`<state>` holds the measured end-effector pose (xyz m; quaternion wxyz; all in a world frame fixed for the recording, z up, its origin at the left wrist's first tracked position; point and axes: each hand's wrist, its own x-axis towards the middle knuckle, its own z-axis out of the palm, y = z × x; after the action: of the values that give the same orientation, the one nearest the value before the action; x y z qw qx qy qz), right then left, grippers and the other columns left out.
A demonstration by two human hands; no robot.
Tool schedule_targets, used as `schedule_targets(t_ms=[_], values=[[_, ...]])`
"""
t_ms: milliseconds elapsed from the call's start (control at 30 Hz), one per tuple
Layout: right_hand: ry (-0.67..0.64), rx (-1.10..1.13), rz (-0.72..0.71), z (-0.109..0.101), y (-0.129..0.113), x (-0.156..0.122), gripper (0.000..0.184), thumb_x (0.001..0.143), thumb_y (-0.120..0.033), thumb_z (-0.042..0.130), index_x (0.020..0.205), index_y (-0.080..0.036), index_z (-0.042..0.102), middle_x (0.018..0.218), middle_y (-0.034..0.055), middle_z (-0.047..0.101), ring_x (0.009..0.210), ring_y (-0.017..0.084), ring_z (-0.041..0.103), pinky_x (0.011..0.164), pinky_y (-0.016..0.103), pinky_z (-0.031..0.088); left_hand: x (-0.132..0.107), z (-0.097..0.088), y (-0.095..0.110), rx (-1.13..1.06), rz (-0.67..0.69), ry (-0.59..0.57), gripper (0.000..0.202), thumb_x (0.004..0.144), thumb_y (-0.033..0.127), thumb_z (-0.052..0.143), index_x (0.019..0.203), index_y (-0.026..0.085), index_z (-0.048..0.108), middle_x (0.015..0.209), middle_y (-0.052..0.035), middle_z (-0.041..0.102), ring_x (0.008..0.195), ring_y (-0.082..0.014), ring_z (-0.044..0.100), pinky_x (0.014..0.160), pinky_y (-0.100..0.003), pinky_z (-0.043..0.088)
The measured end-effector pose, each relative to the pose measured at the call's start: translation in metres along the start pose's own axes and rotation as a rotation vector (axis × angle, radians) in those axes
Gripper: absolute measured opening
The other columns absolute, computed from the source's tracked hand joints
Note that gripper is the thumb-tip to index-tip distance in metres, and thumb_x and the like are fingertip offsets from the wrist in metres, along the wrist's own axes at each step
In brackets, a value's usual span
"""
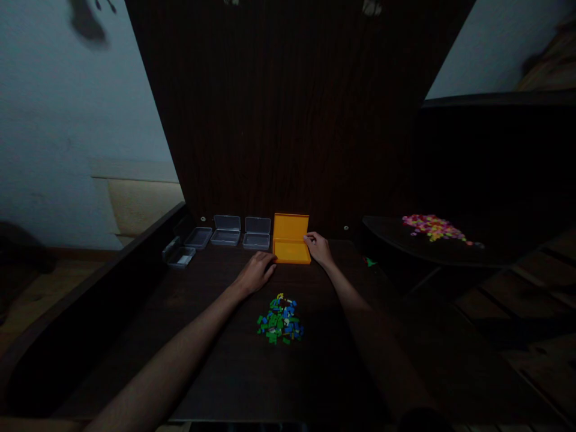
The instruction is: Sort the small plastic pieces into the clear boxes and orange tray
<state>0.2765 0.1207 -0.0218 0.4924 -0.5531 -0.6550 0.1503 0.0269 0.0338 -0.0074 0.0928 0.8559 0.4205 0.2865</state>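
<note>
An orange-yellow plastic box (292, 252) stands with its lid raised at the back of the dark table, and nothing shows inside it. My right hand (318, 247) pinches the box's right edge near the hinge between thumb and fingers. Beside its front left corner lies my left hand (257, 273), palm down, fingers stretched out with the tips touching the box's side and the thumb apart. Closer to me, between my forearms, is a loose pile of small toy building bricks (279, 321), mostly green and blue with a few yellow and white ones.
Left of the yellow box are clear plastic boxes with raised lids, one (257, 240) nearest it and another (225, 237) farther left. More clear cases (182, 256) sit by the raised side board. A heap of pink, yellow and purple pieces (434, 228) lies on a dark surface at right.
</note>
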Motion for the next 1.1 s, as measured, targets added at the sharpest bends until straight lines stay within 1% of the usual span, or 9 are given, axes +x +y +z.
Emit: schedule_targets(t_ms=[100, 300, 467, 667, 867, 1000, 1100], values=[[0.001, -0.014, 0.009, -0.001, -0.003, -0.002, 0.025, 0.078, -0.038, 0.052, 0.081, -0.016, 0.064, 0.069, 0.0031, 0.064, 0.057, 0.015, 0.053, 0.059, 0.026, 0.044, -0.001, -0.002, 0.002, 0.006, 0.013, -0.008, 0.024, 0.093, 0.027, 0.046, 0.108, 0.016, 0.060, 0.108, -0.0118, 0.065, 0.107, -0.0250, 0.058, 0.098, -0.041, 0.048], [0.012, -0.052, 0.012, -0.004, -0.008, -0.006, 0.022, 0.077, -0.038, 0.052, 0.072, -0.018, 0.060, 0.068, 0.0033, 0.063, 0.060, 0.016, 0.055, 0.061, 0.027, 0.044, -0.003, -0.005, 0.004, 0.053, 0.004, -0.018, 0.017, 0.092, 0.029, 0.047, 0.099, 0.018, 0.058, 0.103, -0.0100, 0.062, 0.100, -0.0239, 0.059, 0.093, -0.041, 0.049], [0.013, -0.091, 0.025, -0.004, -0.010, -0.008, 0.019, 0.077, -0.034, 0.049, 0.069, -0.019, 0.059, 0.065, 0.0021, 0.062, 0.059, 0.016, 0.055, 0.059, 0.026, 0.042, -0.004, -0.007, 0.007, 0.045, 0.017, -0.021, 0.016, 0.092, 0.031, 0.048, 0.097, 0.018, 0.057, 0.101, -0.0093, 0.058, 0.099, -0.0233, 0.057, 0.092, -0.038, 0.049], [0.003, -0.162, 0.031, -0.005, -0.011, -0.010, 0.016, 0.075, -0.030, 0.049, 0.066, -0.020, 0.059, 0.062, 0.0009, 0.061, 0.060, 0.016, 0.054, 0.057, 0.025, 0.039, -0.006, -0.009, 0.010, 0.076, 0.048, -0.034, 0.016, 0.093, 0.032, 0.047, 0.092, 0.018, 0.056, 0.097, -0.0081, 0.056, 0.096, -0.0230, 0.055, 0.088, -0.037, 0.049], [-0.024, -0.274, 0.039, -0.006, -0.016, -0.013, 0.018, 0.077, -0.027, 0.049, 0.066, -0.019, 0.059, 0.060, -0.0007, 0.059, 0.058, 0.013, 0.051, 0.055, 0.022, 0.034, -0.008, -0.009, 0.008, 0.081, 0.093, -0.039, 0.015, 0.092, 0.033, 0.048, 0.088, 0.019, 0.053, 0.094, -0.0064, 0.054, 0.094, -0.0219, 0.053, 0.086, -0.036, 0.047], [-0.046, -0.363, 0.040, -0.008, -0.021, -0.015, 0.017, 0.078, -0.026, 0.050, 0.065, -0.019, 0.059, 0.063, 0.0002, 0.060, 0.058, 0.013, 0.049, 0.054, 0.023, 0.029, -0.009, -0.012, 0.009, 0.073, 0.126, -0.060, 0.015, 0.092, 0.032, 0.046, 0.087, 0.019, 0.053, 0.093, -0.0057, 0.053, 0.092, -0.0212, 0.052, 0.086, -0.035, 0.046], [-0.070, -0.419, 0.040, -0.009, -0.025, -0.017, 0.018, 0.079, -0.025, 0.050, 0.065, -0.019, 0.060, 0.064, 0.0010, 0.060, 0.058, 0.013, 0.049, 0.055, 0.024, 0.027, -0.011, -0.014, 0.010, 0.090, 0.151, -0.081, 0.016, 0.092, 0.032, 0.046, 0.087, 0.019, 0.054, 0.092, -0.0059, 0.053, 0.093, -0.0215, 0.052, 0.088, -0.035, 0.044]])
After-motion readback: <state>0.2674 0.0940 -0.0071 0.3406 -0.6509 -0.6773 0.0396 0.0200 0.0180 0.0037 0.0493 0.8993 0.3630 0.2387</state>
